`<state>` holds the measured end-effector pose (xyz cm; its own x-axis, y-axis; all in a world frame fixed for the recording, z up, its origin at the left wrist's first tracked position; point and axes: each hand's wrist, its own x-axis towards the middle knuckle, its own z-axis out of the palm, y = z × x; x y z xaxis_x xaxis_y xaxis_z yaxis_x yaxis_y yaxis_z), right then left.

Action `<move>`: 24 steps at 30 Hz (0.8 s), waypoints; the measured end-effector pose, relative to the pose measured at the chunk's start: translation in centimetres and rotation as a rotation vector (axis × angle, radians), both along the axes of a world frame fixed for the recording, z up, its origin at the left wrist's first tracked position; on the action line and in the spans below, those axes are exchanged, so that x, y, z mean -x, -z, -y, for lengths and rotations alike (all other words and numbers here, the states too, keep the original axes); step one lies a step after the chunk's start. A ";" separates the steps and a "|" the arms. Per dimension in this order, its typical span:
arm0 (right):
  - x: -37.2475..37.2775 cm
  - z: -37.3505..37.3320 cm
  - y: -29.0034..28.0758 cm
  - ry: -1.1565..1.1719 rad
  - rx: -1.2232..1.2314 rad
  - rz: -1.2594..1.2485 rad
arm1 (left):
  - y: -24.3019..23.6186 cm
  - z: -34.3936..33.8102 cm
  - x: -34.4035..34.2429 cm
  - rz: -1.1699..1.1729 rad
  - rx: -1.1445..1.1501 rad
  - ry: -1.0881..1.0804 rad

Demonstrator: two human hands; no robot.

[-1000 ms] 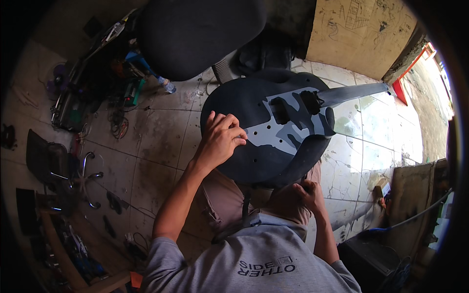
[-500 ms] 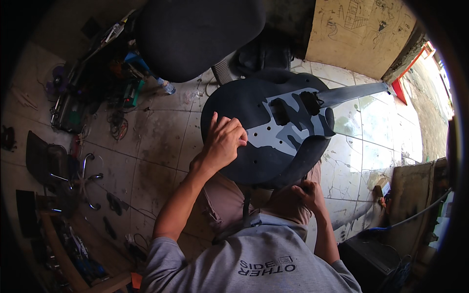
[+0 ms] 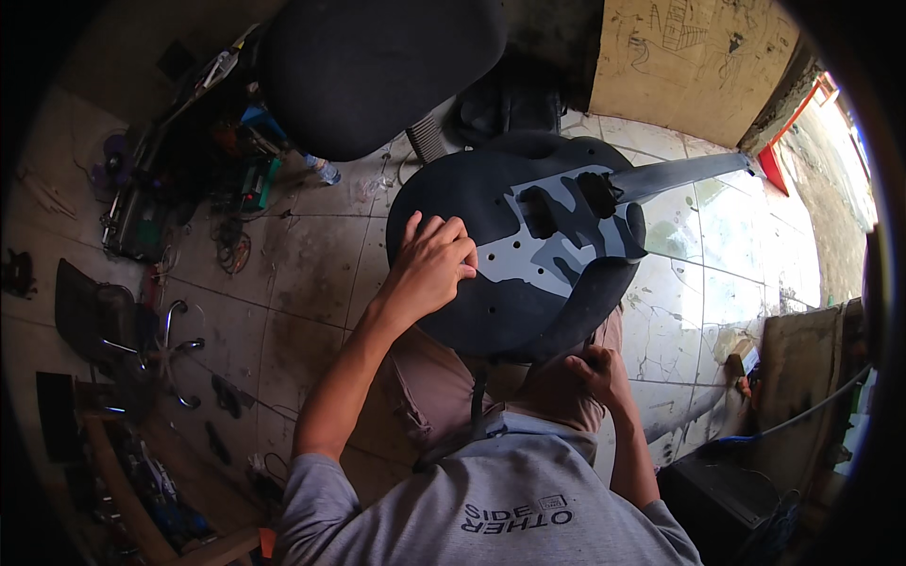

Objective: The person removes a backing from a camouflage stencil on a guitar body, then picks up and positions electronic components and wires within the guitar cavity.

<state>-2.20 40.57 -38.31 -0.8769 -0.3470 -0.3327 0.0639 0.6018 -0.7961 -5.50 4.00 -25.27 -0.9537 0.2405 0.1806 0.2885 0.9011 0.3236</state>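
An electric guitar body (image 3: 453, 189) with a neck lies across my lap. It is matte dark, with pale and grey patches, two pickup cutouts and several small holes. Its neck (image 3: 684, 177) points to the right. My left hand (image 3: 436, 259) rests on the left part of the top, fingers curled and pressed together; whatever is under them, if anything, is hidden. My right hand (image 3: 601, 374) is closed at the guitar's near edge, over my thigh. I cannot make out whether it grips something.
A black padded seat (image 3: 382, 75) rises beyond the guitar. Tools and cables lie at the left around a green case (image 3: 260, 184), near a plastic bottle (image 3: 323, 170). A chair with a chrome base (image 3: 175, 354) stands left. A black box (image 3: 722, 500) sits at lower right.
My left hand has shifted very slightly on the guitar's top, and its raised finger is more bent. The right hand stays in place; the view has tilted a little.
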 end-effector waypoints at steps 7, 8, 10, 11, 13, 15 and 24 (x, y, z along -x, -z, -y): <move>0.0 0.0 0.1 0.014 0.019 -0.024 | 0.6 -1.5 0.6 -0.073 0.188 0.007; -0.1 0.1 0.0 0.020 0.032 -0.024 | 0.7 -1.5 0.5 -0.084 0.177 0.005; -0.1 -0.1 0.3 0.034 0.050 -0.025 | 1.0 -1.6 0.5 -0.107 0.154 0.012; -0.1 -0.3 0.6 0.039 0.056 -0.026 | 1.1 -1.6 0.4 -0.115 0.132 0.011; -0.1 -0.2 0.7 0.038 0.060 -0.021 | 1.4 -1.4 -0.1 -0.128 0.092 0.005; 0.0 -0.2 0.4 0.032 0.053 -0.009 | 1.6 -1.3 -0.2 -0.156 0.098 -0.009; 0.0 -0.5 0.9 0.024 0.013 -0.008 | 1.7 -1.5 -1.2 -0.235 0.058 -0.061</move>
<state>-2.22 41.08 -39.23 -0.8876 -0.3305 -0.3208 0.0713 0.5895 -0.8046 -4.26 5.48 -27.01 -0.9000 0.2003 0.3871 0.2943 0.9344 0.2007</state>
